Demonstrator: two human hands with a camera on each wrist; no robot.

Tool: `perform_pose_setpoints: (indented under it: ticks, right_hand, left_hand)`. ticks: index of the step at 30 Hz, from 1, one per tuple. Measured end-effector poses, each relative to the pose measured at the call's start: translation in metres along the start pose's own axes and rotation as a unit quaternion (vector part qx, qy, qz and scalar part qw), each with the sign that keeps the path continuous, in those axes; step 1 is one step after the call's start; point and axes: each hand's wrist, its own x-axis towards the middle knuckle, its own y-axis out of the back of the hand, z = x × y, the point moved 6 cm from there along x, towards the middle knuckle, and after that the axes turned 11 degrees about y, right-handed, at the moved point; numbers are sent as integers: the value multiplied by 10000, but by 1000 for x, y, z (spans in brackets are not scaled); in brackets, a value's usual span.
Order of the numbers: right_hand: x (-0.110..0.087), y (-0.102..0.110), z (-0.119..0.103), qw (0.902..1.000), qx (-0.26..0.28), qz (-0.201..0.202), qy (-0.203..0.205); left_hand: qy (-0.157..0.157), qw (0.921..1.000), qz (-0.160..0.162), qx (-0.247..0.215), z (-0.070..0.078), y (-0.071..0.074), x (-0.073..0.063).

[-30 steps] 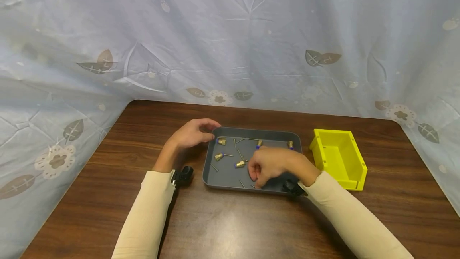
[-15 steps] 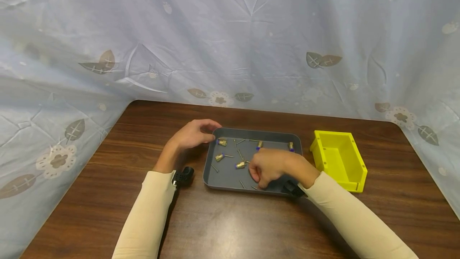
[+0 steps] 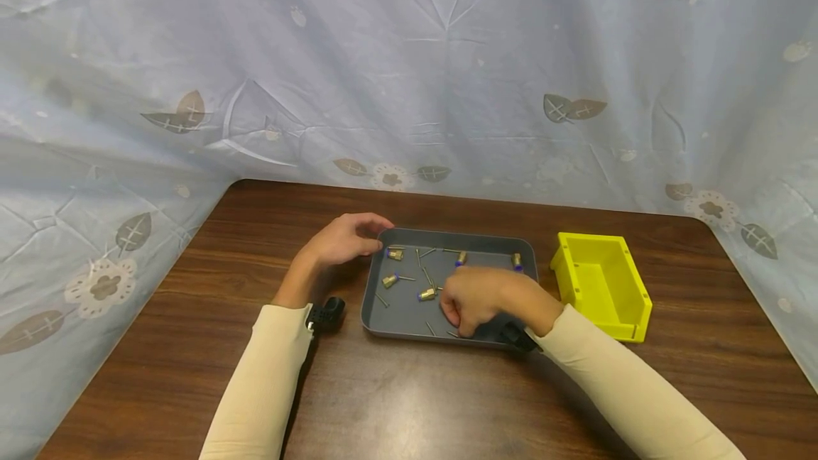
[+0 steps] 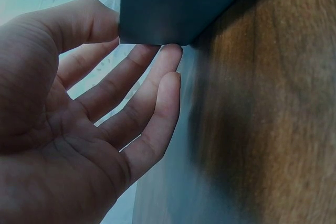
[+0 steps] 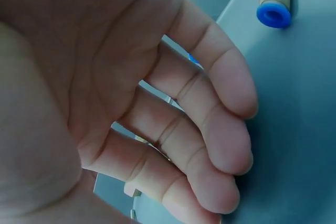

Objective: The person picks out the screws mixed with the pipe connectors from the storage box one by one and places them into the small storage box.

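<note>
A shallow grey tray [image 3: 402, 314] lies on the table, holding several brass push-in fittings [image 3: 427, 294] with blue collars and several thin screws [image 3: 381, 299]. My left hand [image 3: 340, 238] grips the tray's far left corner; in the left wrist view the thumb is on one side of the corner and fingertips are on the other. Down inside the tray, near its front edge, my right hand [image 3: 476, 298] has its fingers bent, beside a small screw [image 3: 453, 334]. The right wrist view shows one fitting [image 5: 274, 3] beyond the fingers. The thumb tip is hidden, and I cannot tell whether anything is pinched there.
A yellow open-front bin [image 3: 629, 261] stands just right of the tray, close to my right forearm. The brown wooden table [image 3: 383, 396] runs back to a pale patterned curtain [image 3: 409, 77].
Both hands stay almost in place. My right fingertips have shifted very slightly within the tray; the tray, parts and yellow bin lie as before.
</note>
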Motion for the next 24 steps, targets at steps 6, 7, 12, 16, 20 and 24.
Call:
perform_pose_setpoints:
  ticks: [6,7,12,16,20,24]
  right_hand:
    - [-4,3,9,9986,482,149,142]
    - [-5,4,12,9979,600,170,152]
    - [-10,7,25,9950,942,291,157]
    - [-12,7,28,9953,888,346,149]
    - [-9,3,25,9977,580,286,178]
    - [-7,1,21,9988,388,239,167]
  left_hand:
    - [-15,10000,-14,-56,-1,0,0]
    - [-18,10000,-11,-55,-1,0,0]
    - [-9,10000,-1,-68,0,0,-1]
    - [6,9999,-22,-102,1,0,-1]
    - [0,10000,-8,-80,0,0,0]
    - [17,10000,14,-57,0,0,-1]
